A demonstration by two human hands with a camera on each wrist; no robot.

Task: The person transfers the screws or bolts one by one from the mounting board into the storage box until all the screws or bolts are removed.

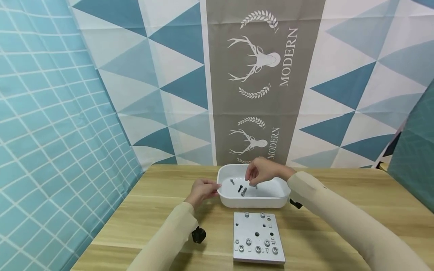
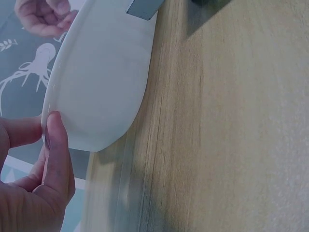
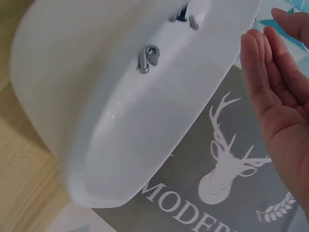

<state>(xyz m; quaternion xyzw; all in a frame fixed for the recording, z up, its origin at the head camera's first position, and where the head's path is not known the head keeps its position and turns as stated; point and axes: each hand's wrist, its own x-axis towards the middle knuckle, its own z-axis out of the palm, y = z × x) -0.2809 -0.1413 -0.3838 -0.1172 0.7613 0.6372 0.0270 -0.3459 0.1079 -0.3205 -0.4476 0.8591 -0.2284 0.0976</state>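
Observation:
My left hand point(image 1: 203, 189) pinches the left end of the rim of a white plastic bin point(image 1: 252, 203), thumb on one side and fingers on the other, as the left wrist view shows. Over the inside of the bin hovers my right hand point(image 1: 263, 170), fingers pointing down. In the right wrist view the thumb stands apart from the loosely bent fingers point(image 3: 263, 67), with nothing seen between them. Several loose socket-head screws lie on the bin floor, among them a black screw point(image 1: 240, 188), a silver screw point(image 1: 243, 192) and a smaller silver screw point(image 1: 232, 181).
In front of the bin lies a silver metal plate point(image 1: 257, 235) with several socket-head screws seated in it and some bare holes. The wooden table point(image 1: 162, 210) runs back to a patterned cloth point(image 1: 183, 75). A tiled-pattern cloth point(image 1: 51, 113) hangs at the left.

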